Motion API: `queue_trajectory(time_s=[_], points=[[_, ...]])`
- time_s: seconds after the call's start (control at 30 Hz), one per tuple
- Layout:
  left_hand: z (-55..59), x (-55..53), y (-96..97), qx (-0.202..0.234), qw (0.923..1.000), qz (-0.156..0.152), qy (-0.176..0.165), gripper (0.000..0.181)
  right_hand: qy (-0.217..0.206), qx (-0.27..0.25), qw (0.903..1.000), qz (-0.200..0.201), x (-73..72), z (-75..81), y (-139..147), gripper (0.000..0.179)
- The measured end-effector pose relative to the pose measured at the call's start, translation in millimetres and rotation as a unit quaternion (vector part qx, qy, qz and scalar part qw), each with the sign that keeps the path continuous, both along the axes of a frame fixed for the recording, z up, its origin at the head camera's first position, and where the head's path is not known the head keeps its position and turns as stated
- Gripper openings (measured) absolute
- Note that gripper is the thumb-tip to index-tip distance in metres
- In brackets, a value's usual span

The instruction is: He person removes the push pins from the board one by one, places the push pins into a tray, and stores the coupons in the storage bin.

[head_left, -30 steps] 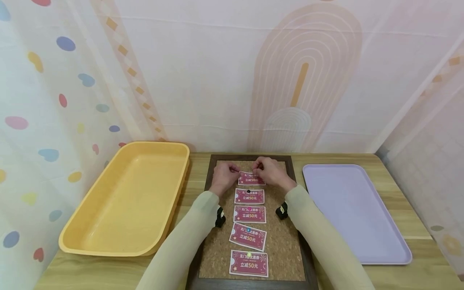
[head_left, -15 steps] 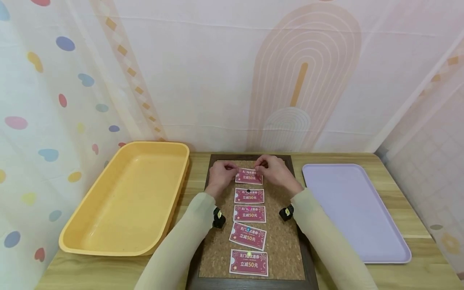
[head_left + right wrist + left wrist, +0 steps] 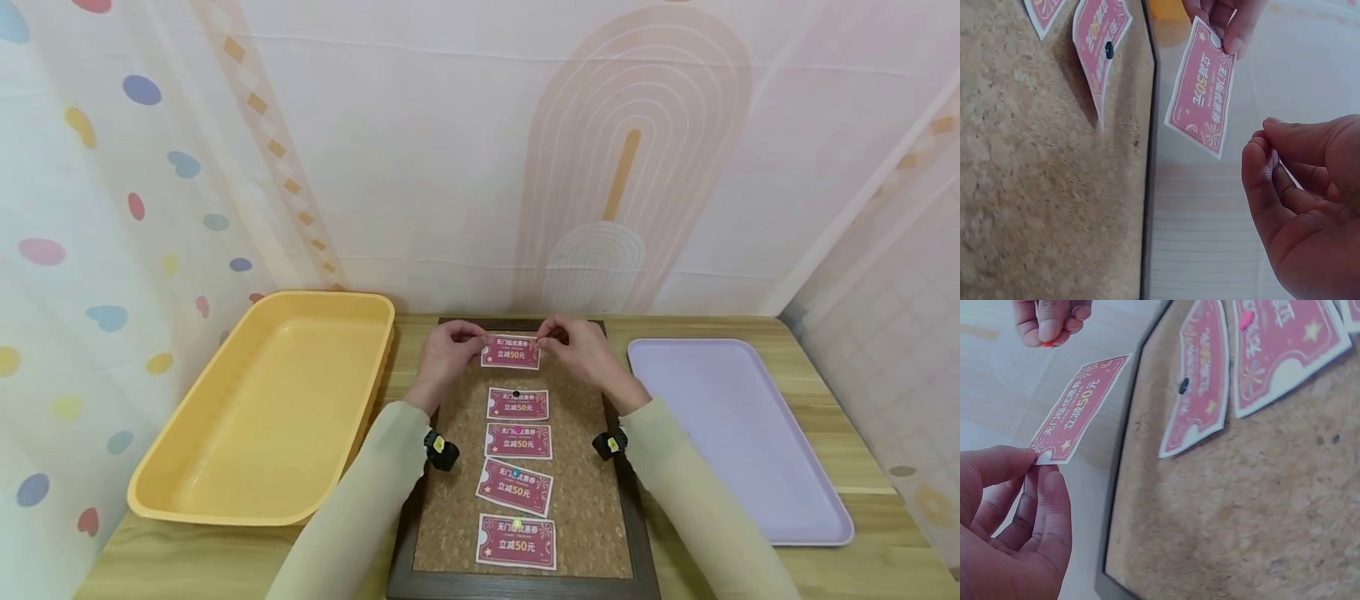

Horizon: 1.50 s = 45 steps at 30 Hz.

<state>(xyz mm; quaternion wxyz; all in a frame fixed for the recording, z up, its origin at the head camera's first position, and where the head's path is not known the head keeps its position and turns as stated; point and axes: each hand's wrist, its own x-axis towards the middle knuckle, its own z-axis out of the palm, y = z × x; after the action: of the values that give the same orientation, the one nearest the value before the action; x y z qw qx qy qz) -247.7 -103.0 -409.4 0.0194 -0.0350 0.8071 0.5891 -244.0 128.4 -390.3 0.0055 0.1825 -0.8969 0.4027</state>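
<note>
By our board point(image 3: 581, 508), left fingers point(image 3: 1054, 506) pinch a ticket point(image 3: 1075, 415), right fingers point(image 3: 1256, 172) a red pin point(image 3: 1048, 344); if loose, either could fall.

Patterned cloth point(image 3: 435, 167) hanging behind and beside a wood-grain table point(image 3: 862, 575) marks this as a curtained-off work corner.
</note>
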Motion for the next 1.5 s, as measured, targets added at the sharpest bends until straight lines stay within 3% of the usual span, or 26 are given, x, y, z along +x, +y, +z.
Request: queue_trajectory(time_s=[0.37, 0.8, 1.03, 1.5], points=[[22.5, 7.5, -11.6, 0.054, 0.9979, -0.023, 0.025, 0.016, 0.017, -0.025, 0.9995, 0.003, 10.8, 15.1, 11, 0.006], [56.5, 19.1, -28.6, 0.01, 0.9986, -0.029, 0.043, 0.024, 0.037, -0.033, 0.9988, -0.003, 20.7, 34.5, 26, 0.007], [66.9, 24.0, -45.0, 0.004, 0.9965, -0.037, 0.075, 0.026, 0.047, -0.037, 0.9982, -0.009, 27.2, 43.3, 32, 0.005], [83.9, 34.9, -77.7, -0.025, 0.9957, -0.042, 0.079, 0.029, 0.049, -0.032, 0.9978, -0.03, 36.9, 49.6, 49, 0.006]])
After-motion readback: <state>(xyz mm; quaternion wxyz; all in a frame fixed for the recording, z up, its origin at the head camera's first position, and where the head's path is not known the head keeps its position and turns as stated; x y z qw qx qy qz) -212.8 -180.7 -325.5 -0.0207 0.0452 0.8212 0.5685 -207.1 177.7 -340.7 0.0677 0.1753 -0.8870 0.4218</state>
